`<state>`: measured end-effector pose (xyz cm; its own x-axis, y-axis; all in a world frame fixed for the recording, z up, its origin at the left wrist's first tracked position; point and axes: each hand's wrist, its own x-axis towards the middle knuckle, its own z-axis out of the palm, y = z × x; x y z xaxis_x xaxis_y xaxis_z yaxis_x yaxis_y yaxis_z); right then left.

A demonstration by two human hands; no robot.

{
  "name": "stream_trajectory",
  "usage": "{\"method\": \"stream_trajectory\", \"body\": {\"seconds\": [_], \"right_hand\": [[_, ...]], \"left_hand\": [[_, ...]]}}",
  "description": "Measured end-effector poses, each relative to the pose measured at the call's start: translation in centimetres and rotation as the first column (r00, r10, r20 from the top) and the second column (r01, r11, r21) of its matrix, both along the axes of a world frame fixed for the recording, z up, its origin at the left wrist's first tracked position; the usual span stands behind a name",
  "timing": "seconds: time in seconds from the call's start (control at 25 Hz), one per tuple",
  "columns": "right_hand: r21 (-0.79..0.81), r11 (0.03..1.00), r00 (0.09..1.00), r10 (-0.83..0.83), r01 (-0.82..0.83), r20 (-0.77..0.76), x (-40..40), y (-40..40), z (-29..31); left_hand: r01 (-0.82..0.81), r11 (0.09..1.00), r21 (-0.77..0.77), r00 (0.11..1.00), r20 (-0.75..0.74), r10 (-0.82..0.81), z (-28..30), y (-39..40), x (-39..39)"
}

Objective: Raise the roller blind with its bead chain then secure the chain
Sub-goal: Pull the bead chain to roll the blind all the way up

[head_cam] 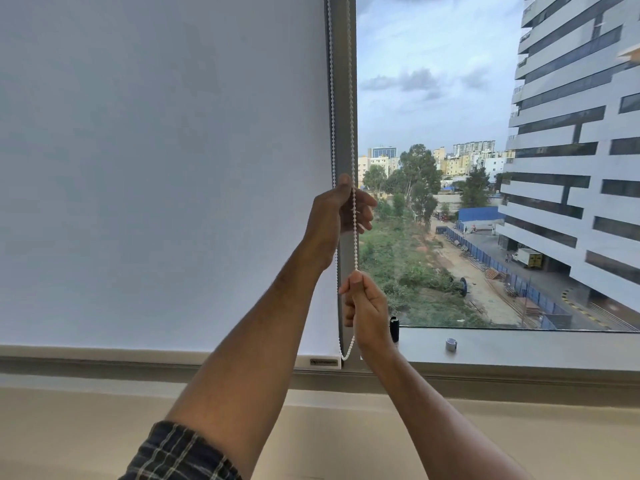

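1. While the roller blind [162, 168] hangs fully down, its bottom bar level with the sill below both hands, the person stands at its right edge with both arms raised to the bead chain [354, 133]; nothing of the raise looks done yet.
2. The left hand [337, 213] is the upper one, thumb up, fingers loosely curled about the right-hand strand; whether it truly pinches the beads or only guides them I cannot tell; the left-hand strand runs just behind its knuckles.
3. The right hand [367, 306] sits just below, closed in a fist on that same strand, thumb [356, 282] pressed on top; I judge this the pulling hand, the one above waiting to take over hand-over-hand.
4. Beneath the right hand the chain drops slack and loops back up beside the grey window frame [344, 98]; the loop hangs free, secured to nothing.
5. Just right of the lower wrist a small black fitting [394, 328] stands on the sill; it may be where the chain gets fastened, though I cannot be sure; a small grey knob [451, 344] sits further right.
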<state>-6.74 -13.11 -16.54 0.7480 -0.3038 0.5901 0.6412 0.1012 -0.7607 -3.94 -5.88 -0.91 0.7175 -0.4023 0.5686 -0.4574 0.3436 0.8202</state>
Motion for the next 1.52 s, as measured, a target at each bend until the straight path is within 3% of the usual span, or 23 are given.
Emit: {"method": "stream_trajectory", "body": {"seconds": [0.12, 0.32, 0.44, 0.56, 0.68, 0.76, 0.88, 1.08, 1.24, 1.4, 1.52], "right_hand": [[0.061, 0.998, 1.000, 0.015, -0.015, -0.005, -0.5, 0.4, -0.8], [0.068, 0.993, 0.995, 0.098, -0.097, -0.010, 0.0, -0.4, -1.7], [0.047, 0.999, 1.000, 0.009, -0.008, -0.016, 0.4, -1.5, -1.5], [0.081, 0.988, 0.987, -0.135, 0.128, 0.090, 0.8, -3.1, 2.4], [0.072, 0.986, 0.968, -0.159, 0.147, 0.193, 0.7, -4.0, 9.0], [0.052, 0.994, 0.977, -0.106, 0.098, 0.183, 0.4, -3.5, 12.9], [-0.003, 0.993, 0.991, 0.114, -0.114, 0.075, -0.1, -1.4, 15.4], [0.087, 0.983, 0.984, 0.153, -0.160, 0.087, -0.4, 0.5, 13.1], [0.071, 0.985, 0.981, 0.146, -0.156, 0.129, -0.4, 0.0, 10.3], [0.044, 0.996, 0.991, 0.072, -0.077, 0.109, -0.1, 0.3, 5.9], [0.031, 0.998, 0.997, 0.053, -0.055, 0.051, 0.2, 1.1, 2.5]], "left_hand": [[0.132, 0.985, -0.112, 0.978, -0.148, -0.148, -0.6, -1.1, -0.8], [-0.139, 0.982, -0.127, 0.983, -0.140, 0.120, -1.9, -2.4, -2.0], [-0.259, 0.956, -0.136, 0.964, -0.097, 0.247, -2.3, -2.3, -1.9], [-0.374, 0.924, -0.083, 0.927, -0.050, 0.371, -2.9, -2.0, -1.4], [-0.457, 0.889, -0.011, 0.889, -0.010, 0.457, -5.5, -2.1, -1.1], [-0.438, 0.899, -0.017, 0.899, -0.034, 0.437, -8.3, -2.2, -1.1], [-0.408, 0.913, -0.026, 0.910, -0.092, 0.404, -11.7, -2.5, -1.5], [-0.363, 0.931, -0.030, 0.926, -0.119, 0.358, -14.3, -2.8, -1.9], [-0.445, 0.890, 0.101, 0.895, 0.078, 0.439, -14.0, -0.3, -1.7], [-0.558, 0.825, -0.084, 0.800, 0.207, 0.563, -9.2, 1.5, -1.9], [-0.394, 0.915, -0.085, 0.909, 0.116, 0.401, -3.1, -0.1, -1.7]]}}
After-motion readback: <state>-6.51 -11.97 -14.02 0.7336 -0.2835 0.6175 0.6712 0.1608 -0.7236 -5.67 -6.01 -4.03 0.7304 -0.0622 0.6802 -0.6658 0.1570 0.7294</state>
